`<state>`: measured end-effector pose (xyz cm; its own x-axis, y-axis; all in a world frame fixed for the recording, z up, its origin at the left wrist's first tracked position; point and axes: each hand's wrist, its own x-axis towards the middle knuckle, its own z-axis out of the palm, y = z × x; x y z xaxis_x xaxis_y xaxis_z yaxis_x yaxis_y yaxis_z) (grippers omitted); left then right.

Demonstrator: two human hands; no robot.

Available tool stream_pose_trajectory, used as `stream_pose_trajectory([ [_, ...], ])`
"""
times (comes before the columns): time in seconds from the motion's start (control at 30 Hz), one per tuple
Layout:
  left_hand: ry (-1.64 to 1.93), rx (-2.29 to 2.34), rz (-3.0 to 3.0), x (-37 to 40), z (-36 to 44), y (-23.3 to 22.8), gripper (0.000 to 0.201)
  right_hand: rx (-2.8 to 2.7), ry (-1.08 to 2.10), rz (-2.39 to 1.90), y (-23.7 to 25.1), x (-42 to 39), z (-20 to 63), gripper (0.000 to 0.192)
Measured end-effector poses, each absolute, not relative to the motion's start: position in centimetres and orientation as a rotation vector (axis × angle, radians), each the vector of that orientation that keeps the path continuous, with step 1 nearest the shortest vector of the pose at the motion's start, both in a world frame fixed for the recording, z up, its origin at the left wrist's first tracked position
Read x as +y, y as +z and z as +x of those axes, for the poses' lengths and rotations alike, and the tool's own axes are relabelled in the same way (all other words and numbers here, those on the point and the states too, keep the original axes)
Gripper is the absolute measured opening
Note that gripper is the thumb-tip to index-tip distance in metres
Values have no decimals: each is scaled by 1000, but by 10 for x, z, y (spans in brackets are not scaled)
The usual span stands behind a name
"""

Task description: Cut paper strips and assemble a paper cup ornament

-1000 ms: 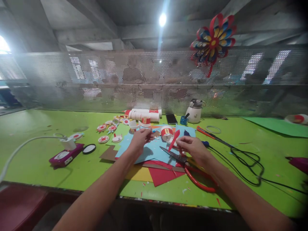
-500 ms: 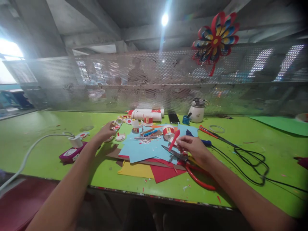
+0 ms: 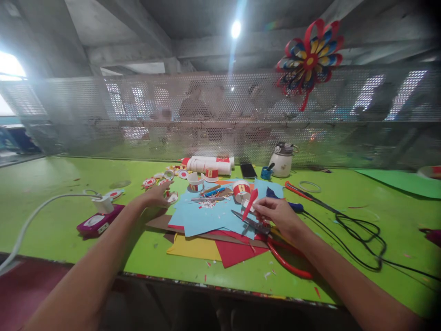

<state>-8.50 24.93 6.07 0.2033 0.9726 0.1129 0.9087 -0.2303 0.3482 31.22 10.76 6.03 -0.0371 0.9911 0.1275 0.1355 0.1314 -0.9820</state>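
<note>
My right hand (image 3: pixel 272 212) pinches a red paper strip (image 3: pixel 251 203) upright above the blue paper. Under it lie large scissors (image 3: pixel 289 268) with red handles, their blades pointing left. At the left of the paper pile my left hand (image 3: pixel 156 195) reaches over the table, fingers stretched out and apart. It is nearest to a small white round piece (image 3: pixel 171 197) with red on it. Red and white paper discs (image 3: pixel 149 183) lie just behind that hand. A red and white paper cup (image 3: pixel 241 191) stands close to the strip.
Stacked blue paper (image 3: pixel 203 223) carries pens and scraps. White paper rolls (image 3: pixel 210 166) lie behind. A purple power socket (image 3: pixel 98 223) is at left. At right are a corded blue-handled tool (image 3: pixel 295 206), a white jug (image 3: pixel 281 161) and a phone (image 3: pixel 248 171). A perforated screen (image 3: pixel 206 110) borders the back.
My left hand has come down and slightly nearer, from the discs toward the white round piece. My right hand still holds the red strip in nearly the same place.
</note>
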Motion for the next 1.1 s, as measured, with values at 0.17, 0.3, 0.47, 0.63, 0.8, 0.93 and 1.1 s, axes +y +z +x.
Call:
stream_pose_trajectory([
  [0.17,397,1715,2281,249,-82,61,98,-1386,1064,-1211,59,108,313,31],
  [0.3,436,1698,2294,249,-81,62,93,-1386,1063,-1213,58,109,313,31],
  [0.47,502,1640,2355,239,-69,78,92,-1390,1082,-1188,62,107,310,31],
  [0.63,617,1418,2326,208,-22,104,92,-1377,1094,-1151,68,102,308,30],
  [0.8,693,1202,2195,185,30,108,84,-1361,1080,-1115,70,101,310,28],
  [0.93,665,1058,2196,178,59,95,79,-1345,1080,-1095,72,101,311,29],
  [1.1,678,974,2260,172,82,82,77,-1324,1069,-1045,71,103,316,26],
])
